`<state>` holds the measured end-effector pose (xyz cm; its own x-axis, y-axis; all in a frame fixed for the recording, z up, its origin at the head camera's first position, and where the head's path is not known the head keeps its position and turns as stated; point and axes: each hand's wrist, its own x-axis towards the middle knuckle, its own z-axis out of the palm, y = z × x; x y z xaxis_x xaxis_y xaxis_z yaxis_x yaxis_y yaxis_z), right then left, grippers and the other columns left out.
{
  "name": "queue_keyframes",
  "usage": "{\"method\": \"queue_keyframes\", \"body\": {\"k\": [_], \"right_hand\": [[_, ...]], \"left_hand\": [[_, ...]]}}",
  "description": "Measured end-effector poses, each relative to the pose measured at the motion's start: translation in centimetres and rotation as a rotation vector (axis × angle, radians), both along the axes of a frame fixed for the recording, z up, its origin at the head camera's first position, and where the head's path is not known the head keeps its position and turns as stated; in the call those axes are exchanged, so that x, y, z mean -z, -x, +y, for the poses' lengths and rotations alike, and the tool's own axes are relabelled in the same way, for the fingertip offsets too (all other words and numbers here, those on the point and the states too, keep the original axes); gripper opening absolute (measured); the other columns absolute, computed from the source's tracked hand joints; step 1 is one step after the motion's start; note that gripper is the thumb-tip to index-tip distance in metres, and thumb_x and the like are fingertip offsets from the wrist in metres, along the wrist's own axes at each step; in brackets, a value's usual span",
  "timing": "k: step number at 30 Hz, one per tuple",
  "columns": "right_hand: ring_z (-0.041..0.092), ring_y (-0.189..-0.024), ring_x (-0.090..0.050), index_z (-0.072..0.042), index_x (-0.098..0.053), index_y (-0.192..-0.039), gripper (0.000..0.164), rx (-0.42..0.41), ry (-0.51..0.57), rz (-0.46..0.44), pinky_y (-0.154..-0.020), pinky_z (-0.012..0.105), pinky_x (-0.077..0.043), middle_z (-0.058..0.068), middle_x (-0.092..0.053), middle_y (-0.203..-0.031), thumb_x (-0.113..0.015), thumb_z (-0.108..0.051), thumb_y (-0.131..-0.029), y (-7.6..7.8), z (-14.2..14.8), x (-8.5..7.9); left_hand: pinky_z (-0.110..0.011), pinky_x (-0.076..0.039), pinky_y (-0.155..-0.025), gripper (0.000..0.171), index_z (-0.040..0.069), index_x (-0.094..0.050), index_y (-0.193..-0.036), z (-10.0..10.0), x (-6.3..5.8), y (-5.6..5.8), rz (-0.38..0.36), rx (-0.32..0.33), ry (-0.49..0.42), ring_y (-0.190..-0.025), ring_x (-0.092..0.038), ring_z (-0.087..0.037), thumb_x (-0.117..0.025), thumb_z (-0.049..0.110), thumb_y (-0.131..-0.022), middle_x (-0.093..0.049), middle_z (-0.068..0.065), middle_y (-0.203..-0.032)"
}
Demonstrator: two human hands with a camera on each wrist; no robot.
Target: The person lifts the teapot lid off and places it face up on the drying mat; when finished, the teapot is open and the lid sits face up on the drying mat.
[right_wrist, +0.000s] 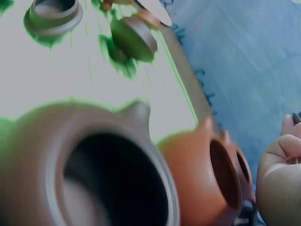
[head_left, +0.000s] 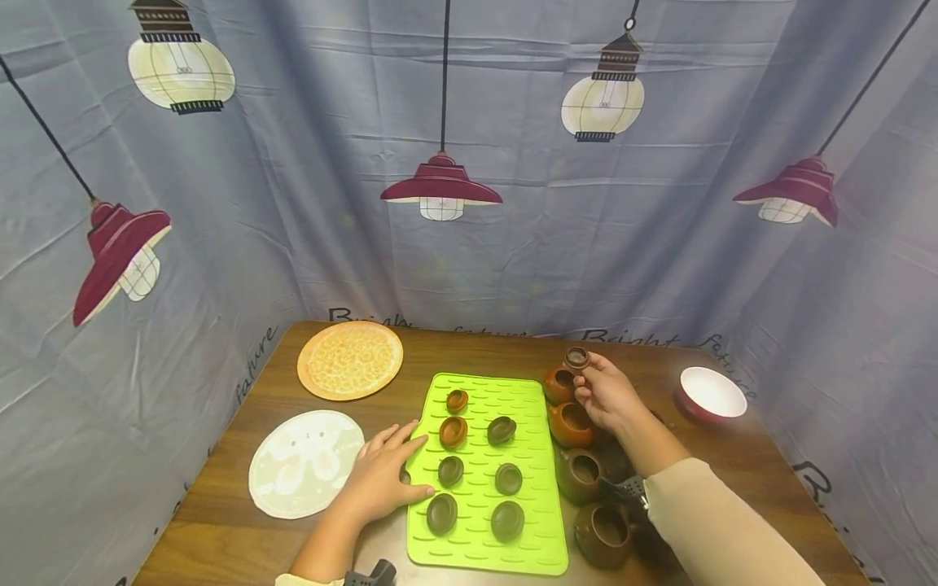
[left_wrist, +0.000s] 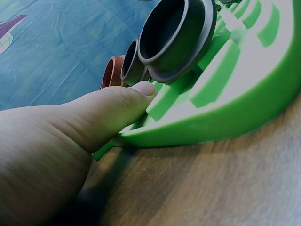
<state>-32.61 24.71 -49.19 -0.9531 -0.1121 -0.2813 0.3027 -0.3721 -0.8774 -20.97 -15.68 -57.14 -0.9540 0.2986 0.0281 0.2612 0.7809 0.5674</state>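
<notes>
My right hand (head_left: pixel 608 395) pinches a small brown teapot lid (head_left: pixel 577 358), its hollow underside facing up, above the far teapots. My left hand (head_left: pixel 384 476) lies at the left edge of a lime-green mat (head_left: pixel 535 456); in the left wrist view its thumb (left_wrist: pixel 117 103) touches that edge beside a dark lid (left_wrist: pixel 181 42). On the mat sit two orange lids (head_left: pixel 453 432) and several dark brown ones (head_left: pixel 507 521), hollow sides up. Lidless teapots line the mat's right side: orange ones (head_left: pixel 570 431) farther off, brown ones (head_left: pixel 597 549) nearer. My right forearm partly hides further dark pots.
A white bowl with a red outside (head_left: pixel 711 395) stands at the far right. Left of the mat lie a pale round placemat (head_left: pixel 304 464) and, farther back, an orange-yellow round one (head_left: pixel 350 360). A grey-blue curtain (head_left: pixel 469 268) encloses the wooden table (head_left: pixel 212 521).
</notes>
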Motion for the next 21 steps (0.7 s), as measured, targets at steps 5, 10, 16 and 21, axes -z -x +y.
{"method": "queue_keyframes", "body": {"k": [5, 10, 16, 21], "right_hand": [[0.0, -0.071, -0.049, -0.019, -0.051, -0.129, 0.02, -0.055, -0.02, 0.004, -0.053, 0.011, -0.038, 0.004, -0.06, -0.119, -0.044, -0.01, -0.113, 0.3, -2.3, 0.3], [0.0, -0.07, -0.05, -0.015, -0.052, -0.131, 0.02, -0.074, -0.088, 0.007, -0.053, 0.01, -0.04, 0.004, -0.058, -0.12, -0.046, -0.01, -0.112, 0.4, -4.7, 0.8], [0.002, -0.068, -0.051, -0.009, -0.053, -0.137, 0.026, -0.075, -0.229, -0.009, -0.053, 0.012, -0.041, 0.005, -0.057, -0.118, -0.049, -0.011, -0.111, 0.0, -7.6, 1.5], [0.005, -0.067, -0.05, -0.006, -0.053, -0.14, 0.03, -0.063, -0.384, -0.02, -0.051, 0.015, -0.039, 0.01, -0.062, -0.108, -0.051, -0.012, -0.111, -0.5, -9.5, 2.0]], "left_hand": [[-0.074, -0.021, -0.12, 0.091, 0.022, -0.056, -0.153, 0.0, 0.0, 0.0, -0.002, 0.002, -0.01, -0.156, -0.026, -0.041, -0.085, 0.064, -0.077, -0.033, -0.002, -0.171], [-0.074, -0.021, -0.121, 0.092, 0.021, -0.056, -0.153, -0.1, 0.2, 0.0, -0.007, 0.008, -0.007, -0.156, -0.026, -0.041, -0.085, 0.064, -0.077, -0.033, -0.002, -0.171], [-0.074, -0.021, -0.12, 0.091, 0.02, -0.057, -0.152, -0.2, 0.1, 0.0, -0.005, 0.006, -0.015, -0.156, -0.027, -0.041, -0.085, 0.062, -0.077, -0.033, -0.002, -0.171], [-0.075, -0.021, -0.12, 0.091, 0.021, -0.057, -0.152, -0.1, 0.1, 0.1, 0.001, 0.006, -0.008, -0.156, -0.027, -0.041, -0.085, 0.063, -0.076, -0.034, -0.002, -0.171]]}}
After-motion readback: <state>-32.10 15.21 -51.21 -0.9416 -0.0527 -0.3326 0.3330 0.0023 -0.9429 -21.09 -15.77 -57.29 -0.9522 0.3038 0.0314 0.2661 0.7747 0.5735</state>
